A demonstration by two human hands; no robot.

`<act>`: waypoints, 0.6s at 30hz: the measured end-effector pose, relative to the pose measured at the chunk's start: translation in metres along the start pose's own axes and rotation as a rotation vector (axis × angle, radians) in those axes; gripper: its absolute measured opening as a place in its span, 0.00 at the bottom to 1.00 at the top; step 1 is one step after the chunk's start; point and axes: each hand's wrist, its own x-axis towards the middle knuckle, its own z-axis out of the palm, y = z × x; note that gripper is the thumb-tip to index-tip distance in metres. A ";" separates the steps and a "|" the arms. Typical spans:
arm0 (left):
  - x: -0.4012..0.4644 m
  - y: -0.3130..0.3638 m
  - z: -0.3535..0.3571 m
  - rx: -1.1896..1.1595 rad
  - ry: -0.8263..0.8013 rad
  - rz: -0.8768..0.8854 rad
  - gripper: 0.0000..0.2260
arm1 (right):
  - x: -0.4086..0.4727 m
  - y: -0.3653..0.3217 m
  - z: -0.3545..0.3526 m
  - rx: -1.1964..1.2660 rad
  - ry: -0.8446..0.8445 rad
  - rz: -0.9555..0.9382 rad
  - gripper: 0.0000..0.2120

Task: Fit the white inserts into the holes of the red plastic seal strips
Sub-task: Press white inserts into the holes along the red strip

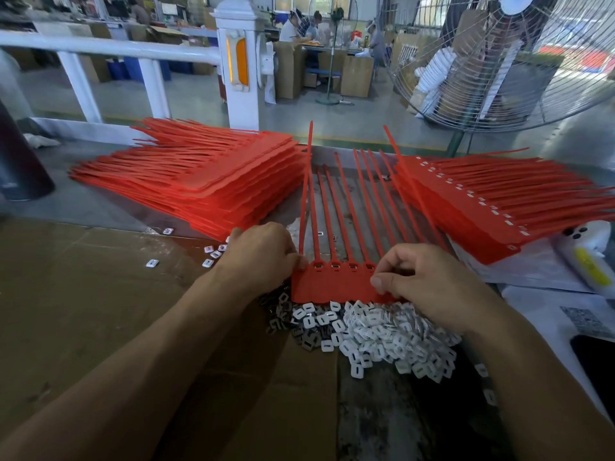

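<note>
A red sheet of joined seal strips (329, 284) lies in front of me, its long tails fanning away. Several holes along its top edge show white inserts. My left hand (263, 257) pinches the sheet's left edge. My right hand (422, 281) has its fingers curled over the sheet's right part, thumb and forefinger pressed at a hole; I cannot tell whether an insert is between them. A heap of loose white inserts (376, 334) lies just below the sheet.
A stack of red strip sheets (199, 181) lies at the back left, another stack with white inserts (499, 207) at the right. Cardboard (100, 294) covers the table on the left. A few stray inserts (213, 254) lie there. A large fan (499, 61) stands beyond.
</note>
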 end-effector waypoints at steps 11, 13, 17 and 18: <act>-0.007 -0.008 0.000 -0.241 0.070 -0.057 0.09 | 0.002 -0.004 0.011 0.092 0.194 -0.054 0.08; -0.007 -0.009 0.001 -0.217 0.129 -0.030 0.09 | 0.002 -0.007 0.013 0.111 0.211 -0.073 0.09; -0.009 -0.006 0.003 -0.329 0.228 0.116 0.06 | 0.001 -0.013 0.018 0.146 0.233 -0.134 0.11; -0.010 -0.004 0.004 -0.362 0.222 0.167 0.04 | 0.001 -0.015 0.020 0.162 0.232 -0.142 0.11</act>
